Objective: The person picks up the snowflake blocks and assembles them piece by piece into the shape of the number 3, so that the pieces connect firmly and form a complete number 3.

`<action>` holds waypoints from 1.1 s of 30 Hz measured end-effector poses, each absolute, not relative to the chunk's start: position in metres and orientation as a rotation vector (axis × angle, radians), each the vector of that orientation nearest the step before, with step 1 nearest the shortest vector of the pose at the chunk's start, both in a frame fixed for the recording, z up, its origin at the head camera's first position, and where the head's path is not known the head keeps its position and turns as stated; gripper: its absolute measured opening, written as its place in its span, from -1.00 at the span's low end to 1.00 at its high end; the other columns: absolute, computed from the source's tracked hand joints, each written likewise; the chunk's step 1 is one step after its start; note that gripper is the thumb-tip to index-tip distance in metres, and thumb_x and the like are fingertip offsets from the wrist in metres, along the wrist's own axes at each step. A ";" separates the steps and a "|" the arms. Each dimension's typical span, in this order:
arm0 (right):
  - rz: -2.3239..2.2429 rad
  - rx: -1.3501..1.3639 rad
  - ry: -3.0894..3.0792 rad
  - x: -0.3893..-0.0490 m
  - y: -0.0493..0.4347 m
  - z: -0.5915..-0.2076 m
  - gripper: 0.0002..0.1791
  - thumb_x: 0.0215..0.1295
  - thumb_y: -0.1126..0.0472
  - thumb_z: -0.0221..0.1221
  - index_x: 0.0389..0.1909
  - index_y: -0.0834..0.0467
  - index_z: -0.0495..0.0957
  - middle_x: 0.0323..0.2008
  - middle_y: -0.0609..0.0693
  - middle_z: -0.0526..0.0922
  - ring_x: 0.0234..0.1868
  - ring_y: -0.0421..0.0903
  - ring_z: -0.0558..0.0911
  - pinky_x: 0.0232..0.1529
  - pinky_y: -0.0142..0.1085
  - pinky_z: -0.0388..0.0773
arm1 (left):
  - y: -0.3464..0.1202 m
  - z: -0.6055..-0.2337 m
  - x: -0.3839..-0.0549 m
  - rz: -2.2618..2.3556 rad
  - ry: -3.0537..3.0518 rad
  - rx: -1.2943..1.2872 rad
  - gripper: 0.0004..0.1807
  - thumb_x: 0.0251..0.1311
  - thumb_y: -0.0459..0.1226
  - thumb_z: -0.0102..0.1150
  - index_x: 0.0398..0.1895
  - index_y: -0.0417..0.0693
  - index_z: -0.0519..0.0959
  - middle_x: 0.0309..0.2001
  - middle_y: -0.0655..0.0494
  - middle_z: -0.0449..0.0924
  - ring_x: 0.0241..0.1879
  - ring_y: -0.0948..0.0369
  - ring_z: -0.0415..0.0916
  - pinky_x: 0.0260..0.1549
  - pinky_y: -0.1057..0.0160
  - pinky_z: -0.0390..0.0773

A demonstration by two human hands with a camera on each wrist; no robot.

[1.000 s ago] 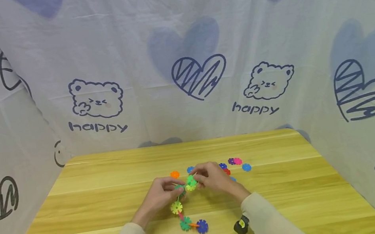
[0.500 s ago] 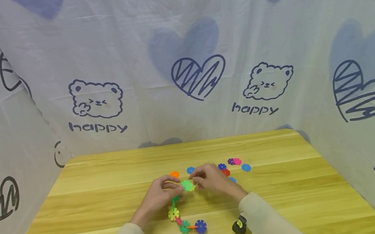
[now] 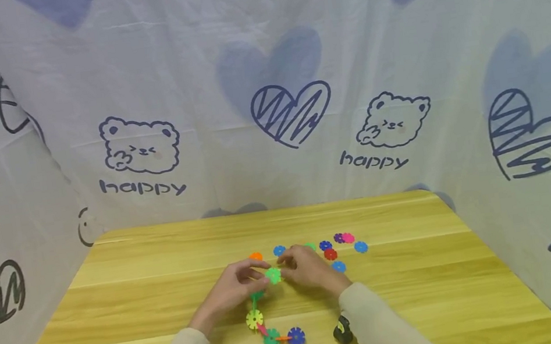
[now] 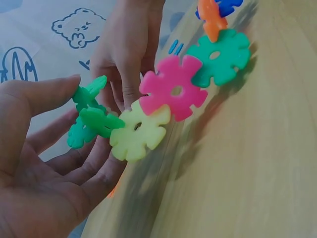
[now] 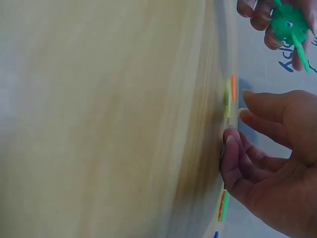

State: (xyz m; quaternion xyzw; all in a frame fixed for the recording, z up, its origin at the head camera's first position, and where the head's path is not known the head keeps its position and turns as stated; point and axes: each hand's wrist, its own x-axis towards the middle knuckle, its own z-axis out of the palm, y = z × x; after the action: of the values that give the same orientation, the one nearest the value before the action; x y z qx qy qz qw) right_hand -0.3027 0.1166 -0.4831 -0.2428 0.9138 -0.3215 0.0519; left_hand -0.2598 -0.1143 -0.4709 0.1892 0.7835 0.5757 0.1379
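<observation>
The chain of slotted plastic discs [image 3: 271, 339] curved over the middle of the wooden table [image 3: 404, 295], from a bright green disc [image 3: 273, 275] at the left fingertips to a dark blue disc [image 3: 296, 338] at its near end; whether that end touched the wood could not be told. The discs met only slot to slot, so a twist at the green end could have worked loose a weak joint, likeliest where the yellow disc [image 4: 138, 131] met the pink disc [image 4: 173, 89], since the rest of the chain pulled beyond it. The left hand [image 3: 234, 289] pinched the green end between thumb and fingertips, a narrow hold that might have slipped under a firm push and let the chain drop. The right hand [image 3: 307, 267] hovered just beside, fingers loosely bent and apparently holding nothing; closing carelessly, it could have knocked the green disc askew. Beyond it lay loose pieces, among them a red disc [image 3: 330, 254] and a lighter blue disc [image 3: 339, 267], which a backward sweep of that wrist might have scattered.
</observation>
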 end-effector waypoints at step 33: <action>-1.058 -0.784 2.732 -0.302 0.126 -0.484 -0.83 0.25 0.33 0.41 -0.18 0.21 0.65 -0.30 0.03 0.69 -0.27 -0.18 0.60 -0.19 -0.37 0.60 | -0.123 -0.470 -0.262 1.652 2.237 0.602 -0.51 0.44 -0.17 0.24 0.36 -0.15 0.50 0.05 -0.28 0.71 0.03 -0.14 0.70 0.07 0.08 0.67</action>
State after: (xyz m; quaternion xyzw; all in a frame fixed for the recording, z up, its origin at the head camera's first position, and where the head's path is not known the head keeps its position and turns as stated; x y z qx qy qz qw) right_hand -0.3024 0.1260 -0.4842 -0.2583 0.8995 -0.3482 0.0545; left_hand -0.2619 -0.1234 -0.4703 0.2093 0.7776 0.5742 0.1477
